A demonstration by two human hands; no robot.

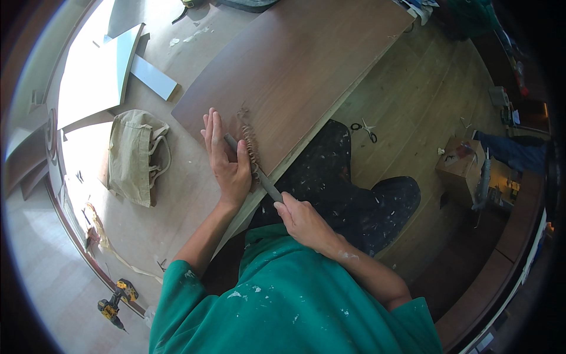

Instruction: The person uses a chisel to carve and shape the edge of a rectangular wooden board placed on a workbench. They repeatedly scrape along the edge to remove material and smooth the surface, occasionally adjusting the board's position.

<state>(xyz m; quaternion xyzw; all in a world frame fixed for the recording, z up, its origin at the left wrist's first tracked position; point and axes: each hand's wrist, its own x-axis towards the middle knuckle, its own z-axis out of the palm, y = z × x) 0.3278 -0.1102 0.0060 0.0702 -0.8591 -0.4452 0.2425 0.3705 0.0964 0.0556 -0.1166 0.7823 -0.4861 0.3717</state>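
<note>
Worktop (183,194) carries the brown panel (295,76), smooth, faint grain, pale along its long edge; lying flat on it presumably keeps it from flexing. Canvas bag (131,156), beige, soft, slumped, sits left of panel, probably just parked aside. Left hand (227,168) at panel's near corner: fingers straight, almost together, thumb apart, bar in the crook, likely as a loose guide. Right hand (303,221), just off that corner, curls round the bar's lower end, thumb along it, likely for control. Grey bar (270,187), matt, straight, slim, angles across that corner; metal or plastic, can't tell. Brown curl (249,138), tightly crimped, lies beside it on panel.
</note>
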